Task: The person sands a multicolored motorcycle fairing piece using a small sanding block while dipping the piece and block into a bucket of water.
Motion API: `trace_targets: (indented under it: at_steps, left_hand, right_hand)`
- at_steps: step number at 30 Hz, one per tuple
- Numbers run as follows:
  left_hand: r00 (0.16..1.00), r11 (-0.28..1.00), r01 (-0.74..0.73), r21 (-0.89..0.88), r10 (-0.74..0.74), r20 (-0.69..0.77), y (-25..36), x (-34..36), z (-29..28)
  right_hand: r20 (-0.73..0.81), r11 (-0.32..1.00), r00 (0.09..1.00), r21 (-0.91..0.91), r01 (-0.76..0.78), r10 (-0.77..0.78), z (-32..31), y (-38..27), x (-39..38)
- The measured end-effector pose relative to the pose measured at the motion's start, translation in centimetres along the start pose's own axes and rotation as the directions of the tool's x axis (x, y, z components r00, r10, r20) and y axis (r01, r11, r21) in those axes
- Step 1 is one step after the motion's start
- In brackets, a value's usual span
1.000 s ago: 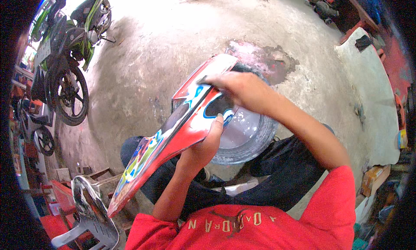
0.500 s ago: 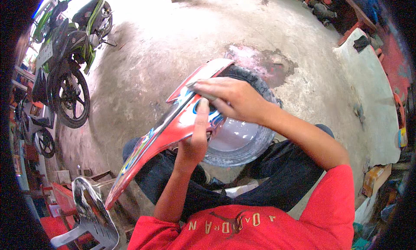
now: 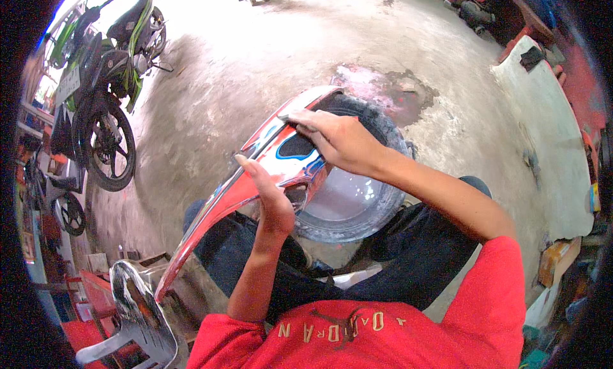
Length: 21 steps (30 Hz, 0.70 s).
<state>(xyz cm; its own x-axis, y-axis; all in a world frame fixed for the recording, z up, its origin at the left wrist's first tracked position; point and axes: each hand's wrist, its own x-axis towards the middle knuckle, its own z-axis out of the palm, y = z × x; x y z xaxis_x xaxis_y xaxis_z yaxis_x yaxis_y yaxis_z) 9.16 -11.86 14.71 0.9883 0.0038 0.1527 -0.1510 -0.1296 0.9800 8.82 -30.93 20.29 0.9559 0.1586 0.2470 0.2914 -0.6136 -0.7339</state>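
Observation:
A long, curved motorcycle body panel (image 3: 239,191), red and white with blue markings and a dark cut-out, slants over my lap from upper right to lower left. My left hand (image 3: 273,206) supports it at the near edge, a digit laid along its face and the other fingers mostly hidden. Across the upper part lies my right hand (image 3: 338,139), fingers together and bent over the panel's ridge. A thin greyish edge shows at those fingertips; what it is, I cannot make out. Beneath the panel's right side sits a round dark basin (image 3: 377,222) holding cloudy greyish water.
A green and black motorcycle (image 3: 105,94) stands at the left. A black and white painted plastic part (image 3: 143,315) is by the panel's lower end. At the right leans a large pale panel (image 3: 549,139). Wet pinkish stains (image 3: 383,91) mark the concrete floor beyond the basin.
The panel has rolled so that more of its patterned face and cut-out show. My left hand has shifted left and lower along it; my right fingers have moved slightly up, off the cut-out.

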Motion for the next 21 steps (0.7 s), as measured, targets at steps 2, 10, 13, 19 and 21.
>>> trace_targets:
  at_steps: [2, 10, 13, 19, 21]
  left_hand:
    - [0.991, 0.967, 0.126, -0.223, -0.115, 0.063, 1.3, 0.1, 0.8]
    - [0.987, 0.947, 0.158, -0.28, -0.158, 0.023, 2.6, 0.6, 0.5]
    - [0.972, 0.907, 0.216, -0.362, -0.166, 0.165, 2.7, 0.6, 0.5]
    - [0.96, 0.926, 0.267, -0.268, -0.232, 0.155, 4.8, -0.1, 0.8]
    - [0.977, 0.941, 0.215, -0.26, -0.21, 0.047, 3.4, 0.1, 0.9]
  right_hand:
    - [-0.124, 0.914, 0.907, -0.098, 0.393, -0.403, 2.3, -0.9, -1.7]
    - [-0.111, 0.944, 0.941, -0.124, 0.305, -0.319, 2.1, -0.1, -1.6]
    - [-0.092, 0.881, 0.876, -0.078, 0.467, -0.473, 2.0, -1.9, -2.9]
    - [-0.094, 0.918, 0.921, -0.168, 0.36, -0.378, 1.9, -1.0, -2.7]
    - [-0.106, 0.861, 0.856, -0.133, 0.491, -0.505, 1.8, -2.6, -3.2]
